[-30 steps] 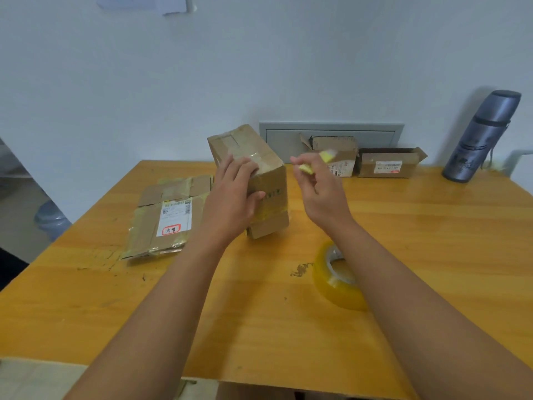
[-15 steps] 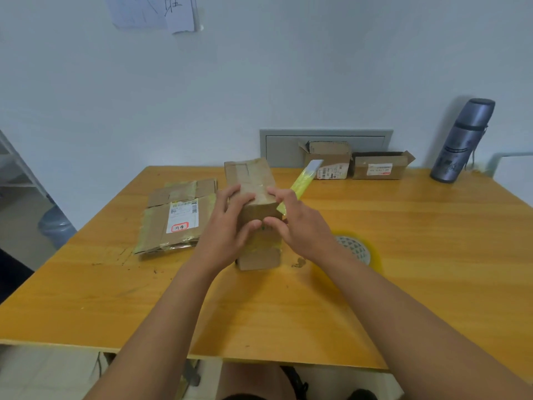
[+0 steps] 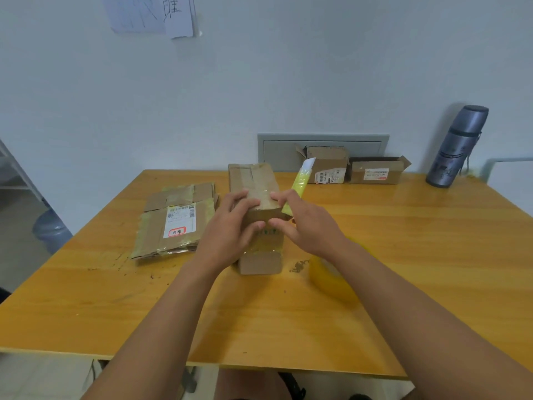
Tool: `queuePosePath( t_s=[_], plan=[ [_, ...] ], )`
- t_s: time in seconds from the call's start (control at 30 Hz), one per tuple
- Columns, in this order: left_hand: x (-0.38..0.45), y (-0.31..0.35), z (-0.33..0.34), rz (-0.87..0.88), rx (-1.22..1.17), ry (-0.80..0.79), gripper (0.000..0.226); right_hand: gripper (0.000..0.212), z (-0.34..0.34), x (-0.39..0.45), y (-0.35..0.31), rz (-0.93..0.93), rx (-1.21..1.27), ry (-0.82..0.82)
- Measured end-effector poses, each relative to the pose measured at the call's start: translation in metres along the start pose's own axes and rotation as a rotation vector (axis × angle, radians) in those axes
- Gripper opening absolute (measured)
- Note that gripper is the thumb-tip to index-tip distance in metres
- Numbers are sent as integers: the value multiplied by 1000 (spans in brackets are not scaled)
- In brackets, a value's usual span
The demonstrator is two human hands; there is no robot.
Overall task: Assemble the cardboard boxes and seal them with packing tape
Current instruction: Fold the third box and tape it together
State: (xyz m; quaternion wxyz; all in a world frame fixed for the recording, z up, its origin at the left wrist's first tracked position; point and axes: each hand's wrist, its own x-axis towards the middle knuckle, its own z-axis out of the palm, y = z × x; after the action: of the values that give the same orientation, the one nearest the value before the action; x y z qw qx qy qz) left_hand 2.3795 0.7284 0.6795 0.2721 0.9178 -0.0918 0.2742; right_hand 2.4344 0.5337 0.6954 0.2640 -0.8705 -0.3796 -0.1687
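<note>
Cardboard box (image 3: 253, 180) upright on table (image 3: 403, 226), left hand (image 3: 230, 226) fingers curled gripping it, right hand (image 3: 302, 223) fingers pinching its edge

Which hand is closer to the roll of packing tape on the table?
Right. The right hand is just above and left of the tape roll; the left hand is farther left, across the box.

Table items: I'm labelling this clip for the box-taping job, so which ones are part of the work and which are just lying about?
In use or for the job:
upright box, gripped by left hand and right hand
yellow cutter in the right hand
tape roll
flattened cartons
two open boxes

Lying about:
flask
wall papers
</note>
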Motion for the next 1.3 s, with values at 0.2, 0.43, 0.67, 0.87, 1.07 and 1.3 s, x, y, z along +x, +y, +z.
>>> queuePosePath(
  t_s=[0.2,0.43,0.67,0.87,1.07,1.3],
  plan=[
    [9,-17,-15,-72,55,119,38,38,-19,-33,-9,167,73,95],
    [25,-7,-41,-181,98,226,45,53,8,-79,-30,349,-246,-483],
    [27,9,-44,-138,74,137,46,39,12,-109,-48,144,-484,-669],
    [17,16,-22,-138,76,57,45,50,7,-110,-44,226,-478,-658],
    [14,11,-4,-164,76,-4,44,57,-15,-100,-20,319,-523,-253],
    [25,14,9,-162,106,13,42,54,-8,-104,5,515,-404,-409]
  ],
)
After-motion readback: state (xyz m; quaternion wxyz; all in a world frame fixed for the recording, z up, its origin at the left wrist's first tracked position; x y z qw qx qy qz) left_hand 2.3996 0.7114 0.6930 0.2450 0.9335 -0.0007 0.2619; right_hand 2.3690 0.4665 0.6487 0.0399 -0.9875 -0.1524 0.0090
